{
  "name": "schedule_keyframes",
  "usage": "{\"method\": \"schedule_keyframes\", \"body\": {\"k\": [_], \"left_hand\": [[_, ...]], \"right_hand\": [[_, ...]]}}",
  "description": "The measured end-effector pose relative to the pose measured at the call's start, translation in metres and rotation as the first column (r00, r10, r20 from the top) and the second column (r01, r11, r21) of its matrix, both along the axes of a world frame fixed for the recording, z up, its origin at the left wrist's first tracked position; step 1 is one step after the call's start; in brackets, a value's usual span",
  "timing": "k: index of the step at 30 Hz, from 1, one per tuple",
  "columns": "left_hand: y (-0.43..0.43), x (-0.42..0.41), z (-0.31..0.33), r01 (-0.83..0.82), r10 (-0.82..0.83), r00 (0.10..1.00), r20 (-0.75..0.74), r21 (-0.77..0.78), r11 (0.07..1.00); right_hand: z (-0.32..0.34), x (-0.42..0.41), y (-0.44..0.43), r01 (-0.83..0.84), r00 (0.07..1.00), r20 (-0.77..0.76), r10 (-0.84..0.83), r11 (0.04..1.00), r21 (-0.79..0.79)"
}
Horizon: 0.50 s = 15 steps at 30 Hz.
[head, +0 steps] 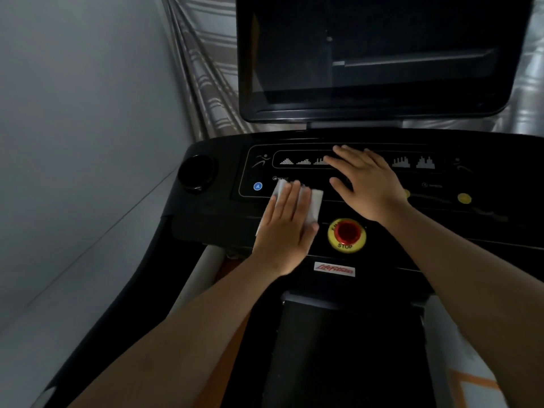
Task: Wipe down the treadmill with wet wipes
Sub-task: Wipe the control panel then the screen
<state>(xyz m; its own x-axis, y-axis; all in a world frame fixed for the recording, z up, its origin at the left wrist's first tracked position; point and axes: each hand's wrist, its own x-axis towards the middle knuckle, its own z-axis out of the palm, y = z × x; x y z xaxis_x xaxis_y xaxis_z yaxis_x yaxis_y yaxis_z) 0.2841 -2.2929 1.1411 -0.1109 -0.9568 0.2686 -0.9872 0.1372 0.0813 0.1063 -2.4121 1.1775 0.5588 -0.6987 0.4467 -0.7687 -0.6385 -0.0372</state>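
Observation:
The black treadmill console point(223, 207) fills the middle of the head view, with a dark screen point(382, 54) above it. My left hand point(287, 228) lies flat on a white wet wipe point(315, 203) and presses it onto the left part of the control panel, beside a blue button point(258, 186). Only the wipe's edges show around the fingers. My right hand point(368, 181) rests flat on the panel's middle with fingers spread and nothing in it. It covers part of the row of program symbols.
A red and yellow stop button point(347, 234) sits just right of my left hand, below my right one. A round cup holder point(196, 172) is at the console's left end. A grey wall point(73, 142) runs close along the left. The belt point(338, 348) lies below.

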Motion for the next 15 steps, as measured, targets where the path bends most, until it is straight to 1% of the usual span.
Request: {"method": "schedule_keyframes", "body": {"k": [7,15], "left_hand": [[0.023,-0.006,-0.016,0.036,-0.037,0.999,-0.018,-0.051,0.998],[-0.006,-0.010,-0.007,0.001,-0.007,0.998,-0.065,-0.084,0.996]], "right_hand": [[0.000,0.000,0.003,-0.014,1.000,0.010,0.014,1.000,0.001],[0.000,0.001,0.002,-0.004,1.000,0.031,0.004,1.000,-0.003]]}}
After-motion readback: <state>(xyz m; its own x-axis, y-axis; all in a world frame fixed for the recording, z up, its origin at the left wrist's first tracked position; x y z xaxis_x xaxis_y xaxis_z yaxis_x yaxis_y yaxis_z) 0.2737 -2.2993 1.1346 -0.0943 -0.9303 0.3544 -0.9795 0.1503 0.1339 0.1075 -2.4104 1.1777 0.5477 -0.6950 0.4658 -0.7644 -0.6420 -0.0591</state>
